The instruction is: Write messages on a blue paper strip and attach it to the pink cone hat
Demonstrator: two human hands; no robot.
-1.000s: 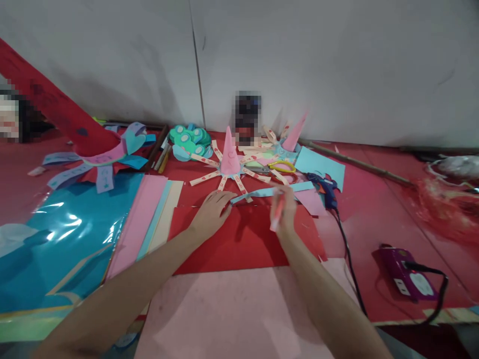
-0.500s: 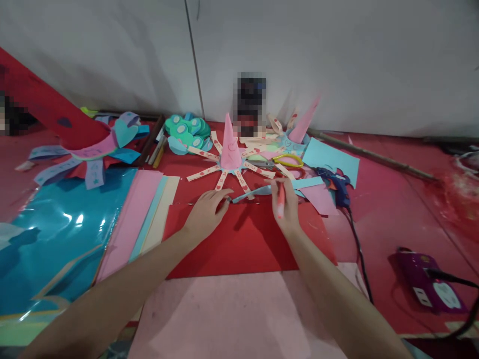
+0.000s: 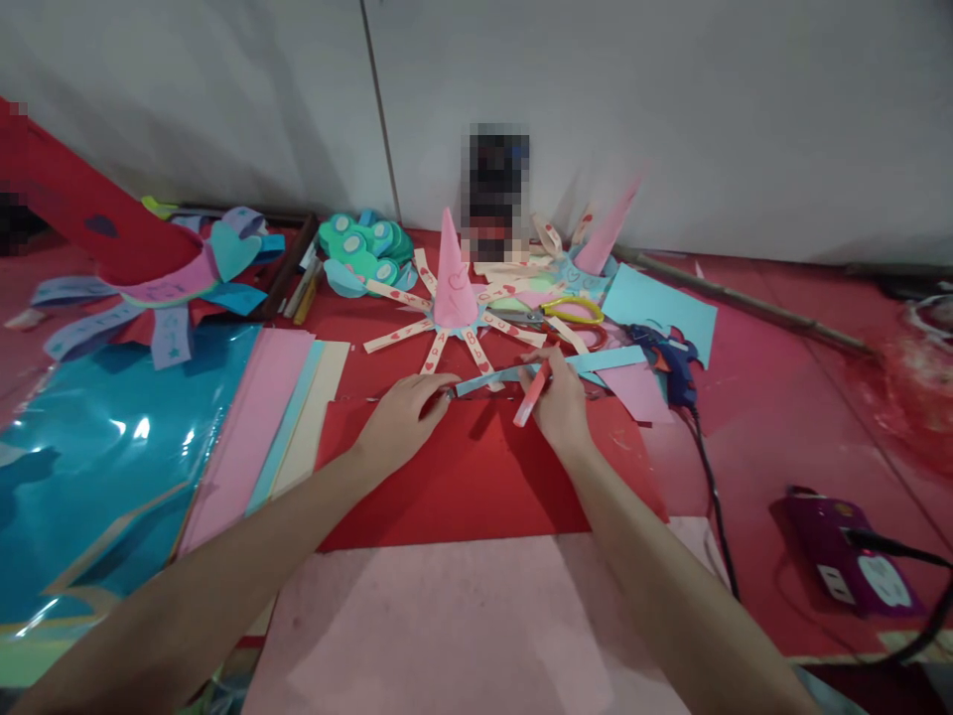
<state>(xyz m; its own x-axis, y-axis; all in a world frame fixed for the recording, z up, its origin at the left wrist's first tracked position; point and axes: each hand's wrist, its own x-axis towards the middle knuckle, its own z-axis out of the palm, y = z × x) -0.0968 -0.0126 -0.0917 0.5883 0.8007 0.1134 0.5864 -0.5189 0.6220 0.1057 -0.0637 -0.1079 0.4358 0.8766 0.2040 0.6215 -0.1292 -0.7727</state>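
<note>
one left hand: thumb and fingertips closed on the left end of a strip. right hand: fingers curled around an orange pen, at the strip's middle. strip: light blue, narrow, slightly bent, extending along the far edge of the red sheet. right end: near the glue gun. beyond: upright pink cone.
</note>
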